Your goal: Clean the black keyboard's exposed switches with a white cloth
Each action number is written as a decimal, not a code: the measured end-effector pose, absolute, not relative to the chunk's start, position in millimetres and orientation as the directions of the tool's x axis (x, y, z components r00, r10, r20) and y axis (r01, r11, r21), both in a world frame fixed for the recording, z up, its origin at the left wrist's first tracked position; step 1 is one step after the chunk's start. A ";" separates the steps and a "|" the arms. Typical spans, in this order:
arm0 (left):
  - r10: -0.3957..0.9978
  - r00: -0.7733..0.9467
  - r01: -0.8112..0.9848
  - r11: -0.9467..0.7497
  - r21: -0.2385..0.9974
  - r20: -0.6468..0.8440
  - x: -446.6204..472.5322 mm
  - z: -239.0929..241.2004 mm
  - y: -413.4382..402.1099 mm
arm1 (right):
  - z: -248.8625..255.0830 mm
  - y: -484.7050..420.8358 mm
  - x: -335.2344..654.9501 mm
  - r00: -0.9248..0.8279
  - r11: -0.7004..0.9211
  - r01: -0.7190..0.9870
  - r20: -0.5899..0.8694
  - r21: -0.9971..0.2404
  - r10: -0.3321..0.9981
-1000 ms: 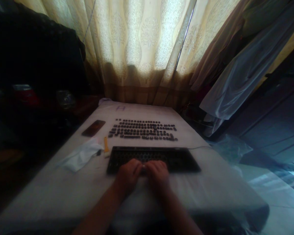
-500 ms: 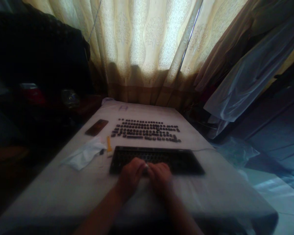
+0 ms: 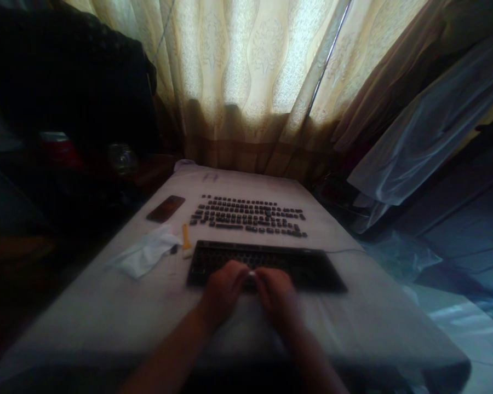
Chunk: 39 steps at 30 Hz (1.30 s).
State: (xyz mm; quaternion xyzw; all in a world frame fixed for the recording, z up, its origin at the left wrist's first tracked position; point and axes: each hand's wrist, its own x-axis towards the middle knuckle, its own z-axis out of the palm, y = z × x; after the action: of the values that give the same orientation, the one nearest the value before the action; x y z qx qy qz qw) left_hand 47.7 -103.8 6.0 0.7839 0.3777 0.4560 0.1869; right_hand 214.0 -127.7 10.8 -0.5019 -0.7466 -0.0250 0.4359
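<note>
A black keyboard (image 3: pixel 316 271) with its keycaps off lies across the table in front of me. Over its front edge my left hand (image 3: pixel 225 284) and my right hand (image 3: pixel 276 287) meet, fingers closed and pinched together. Between the fingertips shows a small whitish thing (image 3: pixel 252 273), too small and blurred to name. Behind the keyboard, loose black keycaps (image 3: pixel 246 214) are laid out in rows. A yellow-handled brush (image 3: pixel 186 238) lies by the keyboard's left end, beside a white cloth (image 3: pixel 145 253).
A dark phone (image 3: pixel 166 209) rests on the white-covered table (image 3: pixel 127 323), at the left. From the keyboard a cable (image 3: pixel 347 251) runs off the right edge. Curtains (image 3: pixel 267 65) hang behind, clothes (image 3: pixel 427 120) at the right. A clear plastic bag (image 3: pixel 406 257) is beside the table.
The view has shifted slightly, so the table things appear a little further right and higher. Both hands stay together over the keyboard's front edge, fingers still pinched on the small whitish thing.
</note>
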 end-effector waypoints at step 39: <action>0.797 0.274 0.412 -0.603 0.683 0.538 53.0 15.2 -107.3 | 33.6 -130.4 219.7 -0.145 0.501 0.652 0.556 -0.568 0.818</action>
State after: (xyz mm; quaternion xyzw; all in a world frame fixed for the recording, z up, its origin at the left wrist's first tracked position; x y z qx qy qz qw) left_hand 53.0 -107.3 15.2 0.7698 0.3925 0.4571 0.2107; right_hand 219.7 -130.4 33.6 -0.4900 -0.7504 0.0958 0.4331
